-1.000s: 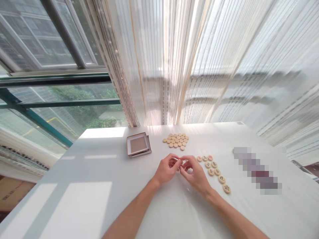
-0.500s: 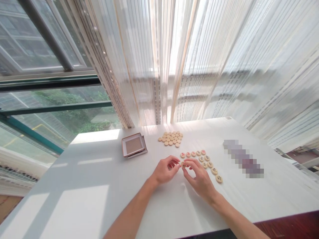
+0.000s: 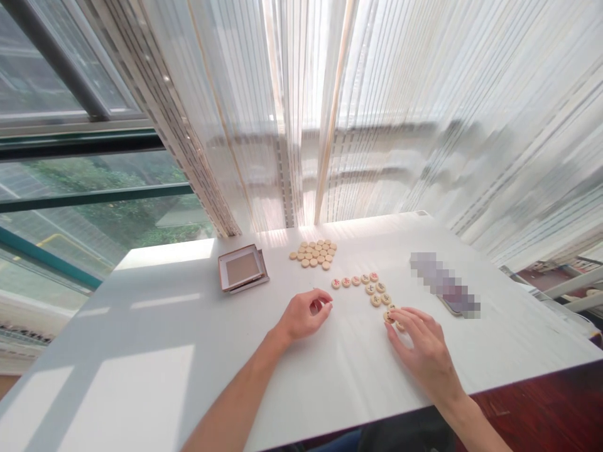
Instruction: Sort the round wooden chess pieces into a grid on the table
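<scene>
My right hand (image 3: 421, 345) pinches a round wooden Chinese chess piece (image 3: 389, 317) between thumb and fingers, low over the table beside the column of dark-marked pieces. Its fingers partly cover the nearest pieces of that column. My left hand (image 3: 305, 316) rests on the table to the left, fingers loosely curled, thumb a little apart from them, with nothing seen in it. Beyond the hands runs a short row of face-up pieces, mostly red-marked, such as the red piece (image 3: 355, 281). Below its right end stand dark-marked pieces in pairs, including a dark-marked piece (image 3: 375, 300).
Farther back lies a cluster of blank-side-up pieces (image 3: 311, 254). An opened shallow box (image 3: 242, 269) stands at the back left of the white table (image 3: 245, 351). A pixelated, phone-like object (image 3: 445, 285) lies to the right. Curtains (image 3: 301, 125) hang behind the table.
My right hand has moved right and nearer, carrying the piece from between both hands to the dark-marked column. My left hand stays nearly in place, apart from the piece. The view has shifted slightly.
</scene>
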`<control>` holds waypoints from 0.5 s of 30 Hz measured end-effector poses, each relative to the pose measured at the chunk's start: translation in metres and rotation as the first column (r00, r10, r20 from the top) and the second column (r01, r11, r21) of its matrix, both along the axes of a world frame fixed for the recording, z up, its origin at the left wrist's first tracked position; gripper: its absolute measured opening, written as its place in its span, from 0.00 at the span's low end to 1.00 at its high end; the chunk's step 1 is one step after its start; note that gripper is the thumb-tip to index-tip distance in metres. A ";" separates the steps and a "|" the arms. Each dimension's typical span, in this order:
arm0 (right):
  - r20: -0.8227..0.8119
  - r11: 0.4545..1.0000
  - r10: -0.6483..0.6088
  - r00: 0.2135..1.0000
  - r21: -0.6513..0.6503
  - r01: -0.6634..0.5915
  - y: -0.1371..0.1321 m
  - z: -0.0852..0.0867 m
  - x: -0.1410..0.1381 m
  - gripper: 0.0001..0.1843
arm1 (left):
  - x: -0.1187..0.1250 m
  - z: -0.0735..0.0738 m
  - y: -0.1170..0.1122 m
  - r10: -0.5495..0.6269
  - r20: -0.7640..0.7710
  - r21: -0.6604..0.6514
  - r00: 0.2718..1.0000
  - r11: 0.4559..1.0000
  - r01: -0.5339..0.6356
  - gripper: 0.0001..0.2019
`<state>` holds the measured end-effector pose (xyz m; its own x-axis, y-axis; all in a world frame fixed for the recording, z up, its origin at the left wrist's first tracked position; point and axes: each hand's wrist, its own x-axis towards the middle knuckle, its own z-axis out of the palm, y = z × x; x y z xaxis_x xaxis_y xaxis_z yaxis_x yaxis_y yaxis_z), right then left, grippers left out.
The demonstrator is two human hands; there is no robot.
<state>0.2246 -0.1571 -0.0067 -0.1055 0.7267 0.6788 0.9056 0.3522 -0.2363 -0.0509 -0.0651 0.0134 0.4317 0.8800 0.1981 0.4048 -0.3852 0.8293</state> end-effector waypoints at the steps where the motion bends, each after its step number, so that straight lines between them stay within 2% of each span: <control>1: 0.002 1.000 0.001 1.000 -0.002 -0.001 0.002 0.000 0.001 0.11 | 0.000 0.000 0.000 -0.002 0.001 0.000 1.000 1.000 0.002 0.08; 6: -0.003 1.000 0.013 1.000 -0.029 -0.013 0.006 -0.003 -0.003 0.11 | 0.000 0.003 -0.001 -0.003 0.005 0.007 1.000 1.000 0.003 0.08; 15: 0.046 0.996 -0.049 0.998 -0.074 0.052 0.007 -0.001 -0.009 0.07 | 0.001 0.003 -0.001 0.000 0.024 -0.001 1.000 1.000 0.000 0.08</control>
